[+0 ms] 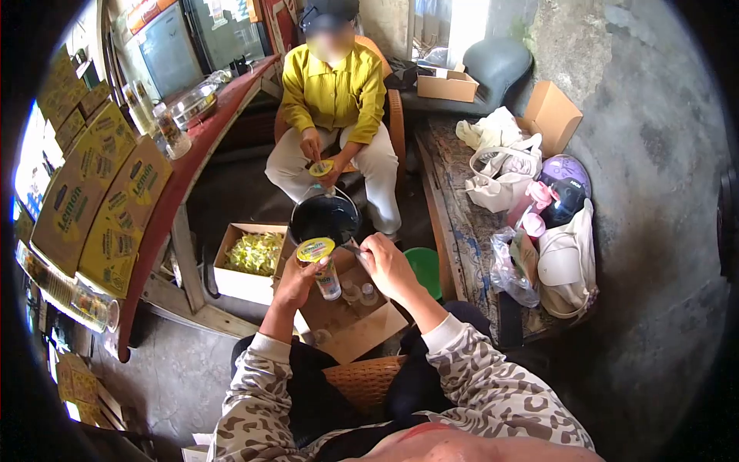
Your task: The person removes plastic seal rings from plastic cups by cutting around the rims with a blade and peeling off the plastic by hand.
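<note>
My left hand [296, 280] is wrapped round a clear plastic cup with a printed label [329, 286]. The cup's round yellow lid [315, 249], printed with the word Lemon, faces up. Just right of the lid, my right hand [385, 264] is closed in a pinch on a thin, dark, blade-like tool [352, 247]. Its exact kind is too small to tell, and its tip is close to the lid's edge. Below my hands is an open cardboard box [352, 339] with several clear cups [368, 295] in it.
Opposite me a seated person in a yellow shirt [332, 88] holds another yellow-lidded cup [321, 168]. Between us stands a black bucket [296, 223]. Yellow strips [252, 254] fill a box at left; a green basin [423, 271] sits right. Bags [504, 169] lie on the wooden bench [454, 208].
</note>
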### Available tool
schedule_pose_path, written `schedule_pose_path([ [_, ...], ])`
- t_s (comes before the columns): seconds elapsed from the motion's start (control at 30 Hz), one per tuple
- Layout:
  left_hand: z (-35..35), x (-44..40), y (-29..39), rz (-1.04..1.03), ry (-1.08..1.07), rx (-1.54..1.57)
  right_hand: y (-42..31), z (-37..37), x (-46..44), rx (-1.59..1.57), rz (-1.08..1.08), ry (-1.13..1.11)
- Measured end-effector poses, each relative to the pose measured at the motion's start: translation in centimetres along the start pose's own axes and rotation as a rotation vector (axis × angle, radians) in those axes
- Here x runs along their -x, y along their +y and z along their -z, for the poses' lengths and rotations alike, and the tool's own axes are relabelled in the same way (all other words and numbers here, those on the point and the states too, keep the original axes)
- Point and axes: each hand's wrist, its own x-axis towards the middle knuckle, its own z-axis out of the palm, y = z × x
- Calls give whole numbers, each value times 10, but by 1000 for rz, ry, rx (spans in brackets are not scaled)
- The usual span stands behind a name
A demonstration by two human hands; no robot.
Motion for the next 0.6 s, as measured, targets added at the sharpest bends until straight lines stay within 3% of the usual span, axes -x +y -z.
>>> schedule_pose_path([
  [0.1,-7,3,7,-44,-87,22,-4,1,-5,5,-11,43],
  [0.33,-2,11,9,-51,-31,-44,-16,12,-8,-61,-44,107],
  [0.37,0,8,8,-59,-29,-267,-15,11,-8,-53,-10,118],
  [0.6,-16,12,6,-113,-90,-272,-32,12,-7,73,120,93],
])
